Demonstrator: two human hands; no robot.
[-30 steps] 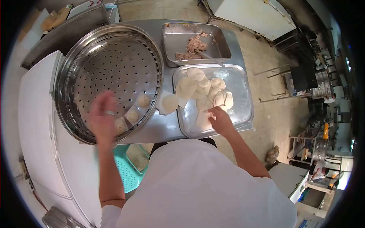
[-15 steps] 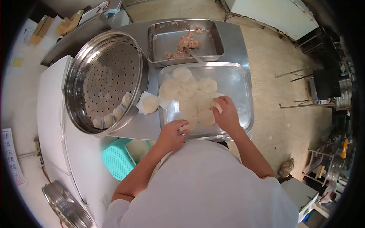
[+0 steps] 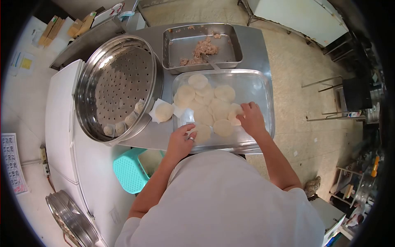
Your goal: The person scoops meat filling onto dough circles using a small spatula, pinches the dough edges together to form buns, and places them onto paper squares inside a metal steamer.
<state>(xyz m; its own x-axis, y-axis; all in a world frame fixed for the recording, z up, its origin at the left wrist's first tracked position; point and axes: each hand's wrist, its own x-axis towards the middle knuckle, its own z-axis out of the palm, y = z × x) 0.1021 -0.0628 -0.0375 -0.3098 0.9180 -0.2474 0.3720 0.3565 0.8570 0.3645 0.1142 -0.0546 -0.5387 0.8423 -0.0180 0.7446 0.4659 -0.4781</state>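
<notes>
Several round, pale dough discs [image 3: 201,113] lie overlapping on a shallow metal tray [image 3: 263,88]. My left hand [image 3: 181,142], a ring on one finger, is at the tray's near left edge beside the lowest left disc [image 3: 202,133], its thumb and finger apart. At the right side of the pile, my right hand [image 3: 252,120] touches the edge of a flat disc [image 3: 235,114], thumb and finger spread. A single disc [image 3: 164,112] rests on white paper left of the tray. Above is a deep pan [image 3: 166,51] with minced filling [image 3: 205,47].
A large perforated steamer [image 3: 123,78] on the left has several filled dumplings [image 3: 131,120] on paper along its near edge. A utensil handle [image 3: 212,64] leans over the pan's near rim. Below the table is a turquoise stool [image 3: 129,171]; a second steamer [image 3: 72,218] is at lower left.
The disc at my right hand was raised at its edge and now lies flatter, and the right hand has shifted slightly right. My left hand has moved a little left. The camera view has shifted slightly.
</notes>
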